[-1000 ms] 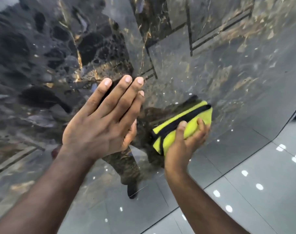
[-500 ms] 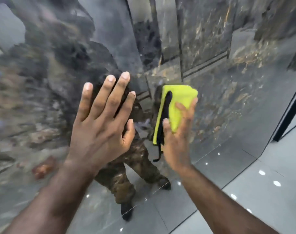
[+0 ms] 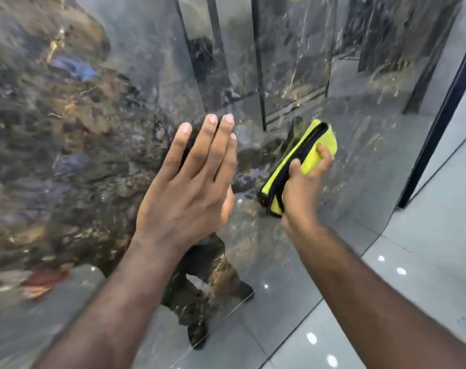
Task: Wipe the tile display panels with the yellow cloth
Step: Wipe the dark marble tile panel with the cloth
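A tall, glossy tile panel [image 3: 80, 134], dark with brown, gold and grey marbling, is seen from close up and fills most of the view. Much of its surface is blurred.

A left hand [image 3: 192, 182] is laid flat against the panel near the middle of the view. Its fingers are held straight and close together, pointing upward, and nothing is held in it. The bare forearm is stretched in from the lower left.

Just to the right, a folded yellow cloth [image 3: 326, 138] with a black edge trim is gripped by a right hand [image 3: 303, 193]. The thumb and fingers are curled round the cloth, and the cloth is pressed against the panel. It is tilted, with its upper end leaning to the right. The two hands are near each other but apart. The right forearm is stretched in from the lower right corner.

A reflection [image 3: 208, 288] of legs in dark trousers and shoes is shown in the panel below the hands. More upright panels divided by thin dark strips are mirrored higher up.

On the right, the panel is bordered by a black frame [image 3: 439, 123]. Beyond it, a pale grey tiled floor [image 3: 426, 235] is seen, dotted with small white light spots [image 3: 400, 270].
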The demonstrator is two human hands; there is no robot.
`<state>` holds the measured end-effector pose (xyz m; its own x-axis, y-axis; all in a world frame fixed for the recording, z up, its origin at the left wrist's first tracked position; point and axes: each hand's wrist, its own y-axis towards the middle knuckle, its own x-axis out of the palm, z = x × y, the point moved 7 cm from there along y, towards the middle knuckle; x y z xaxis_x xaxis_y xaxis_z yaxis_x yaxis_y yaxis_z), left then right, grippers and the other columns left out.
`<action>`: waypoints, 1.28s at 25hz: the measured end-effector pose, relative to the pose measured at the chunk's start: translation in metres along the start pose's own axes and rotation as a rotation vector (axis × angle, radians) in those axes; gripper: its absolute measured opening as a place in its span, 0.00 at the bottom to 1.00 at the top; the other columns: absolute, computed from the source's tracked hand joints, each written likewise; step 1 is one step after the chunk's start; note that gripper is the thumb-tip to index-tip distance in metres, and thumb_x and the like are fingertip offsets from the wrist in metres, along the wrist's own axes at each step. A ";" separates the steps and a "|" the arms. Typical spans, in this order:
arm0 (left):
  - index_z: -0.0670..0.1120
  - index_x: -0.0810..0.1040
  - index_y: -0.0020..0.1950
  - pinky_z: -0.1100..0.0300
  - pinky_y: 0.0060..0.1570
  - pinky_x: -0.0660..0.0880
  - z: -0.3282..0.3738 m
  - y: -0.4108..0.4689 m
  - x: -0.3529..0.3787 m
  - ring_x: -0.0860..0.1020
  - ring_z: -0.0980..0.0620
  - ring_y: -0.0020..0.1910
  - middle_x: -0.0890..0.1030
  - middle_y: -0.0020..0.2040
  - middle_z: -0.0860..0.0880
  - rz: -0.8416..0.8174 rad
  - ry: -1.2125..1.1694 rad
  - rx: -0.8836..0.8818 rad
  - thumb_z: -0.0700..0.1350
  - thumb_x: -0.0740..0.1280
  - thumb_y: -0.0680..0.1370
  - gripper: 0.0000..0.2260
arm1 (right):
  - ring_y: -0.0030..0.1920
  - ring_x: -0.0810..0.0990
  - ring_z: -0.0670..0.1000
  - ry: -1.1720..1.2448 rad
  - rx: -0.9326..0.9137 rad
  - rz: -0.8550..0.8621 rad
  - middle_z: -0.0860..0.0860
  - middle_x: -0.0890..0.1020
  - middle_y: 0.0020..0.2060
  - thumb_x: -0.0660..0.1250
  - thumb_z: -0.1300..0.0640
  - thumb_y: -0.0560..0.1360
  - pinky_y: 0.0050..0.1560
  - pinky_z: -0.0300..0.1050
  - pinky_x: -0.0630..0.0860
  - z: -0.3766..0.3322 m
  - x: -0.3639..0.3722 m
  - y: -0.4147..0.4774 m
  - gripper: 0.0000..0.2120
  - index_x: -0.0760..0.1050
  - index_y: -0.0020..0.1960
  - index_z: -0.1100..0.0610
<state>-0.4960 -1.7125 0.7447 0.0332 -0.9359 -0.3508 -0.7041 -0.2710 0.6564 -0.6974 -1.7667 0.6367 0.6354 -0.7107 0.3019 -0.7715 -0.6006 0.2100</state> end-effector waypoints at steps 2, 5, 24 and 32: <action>0.36 0.62 0.85 0.37 0.85 0.56 0.000 -0.002 0.001 0.59 0.38 0.86 0.59 0.87 0.37 -0.013 -0.006 -0.002 0.47 0.59 0.85 0.30 | 0.79 0.65 0.50 0.003 -0.081 0.015 0.56 0.62 0.83 0.63 0.56 0.82 0.82 0.49 0.62 -0.033 0.014 0.011 0.26 0.62 0.77 0.42; 0.36 0.63 0.85 0.37 0.84 0.57 0.001 -0.002 0.002 0.59 0.38 0.86 0.59 0.87 0.37 -0.022 0.013 -0.008 0.48 0.59 0.85 0.30 | 0.85 0.49 0.49 -0.127 -0.486 -0.241 0.58 0.50 0.86 0.64 0.60 0.86 0.83 0.39 0.50 -0.048 0.029 -0.049 0.30 0.56 0.80 0.39; 0.41 0.74 0.81 0.41 0.82 0.62 0.043 -0.010 0.017 0.68 0.42 0.81 0.70 0.82 0.42 -0.070 -0.034 0.116 0.50 0.70 0.81 0.29 | 0.84 0.54 0.46 0.008 0.155 0.014 0.46 0.54 0.84 0.65 0.54 0.84 0.82 0.50 0.58 0.112 -0.043 0.004 0.26 0.61 0.77 0.37; 0.39 0.75 0.79 0.39 0.79 0.68 0.051 -0.016 0.022 0.71 0.40 0.80 0.72 0.81 0.40 -0.019 0.044 0.158 0.50 0.72 0.78 0.32 | 0.86 0.46 0.49 -0.048 0.059 -0.114 0.45 0.46 0.85 0.66 0.49 0.84 0.84 0.56 0.55 0.104 -0.039 -0.004 0.30 0.58 0.82 0.41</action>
<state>-0.5201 -1.7172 0.6923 0.0763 -0.9406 -0.3308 -0.8058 -0.2536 0.5352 -0.7159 -1.7744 0.5269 0.7211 -0.6523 0.2335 -0.6915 -0.6982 0.1851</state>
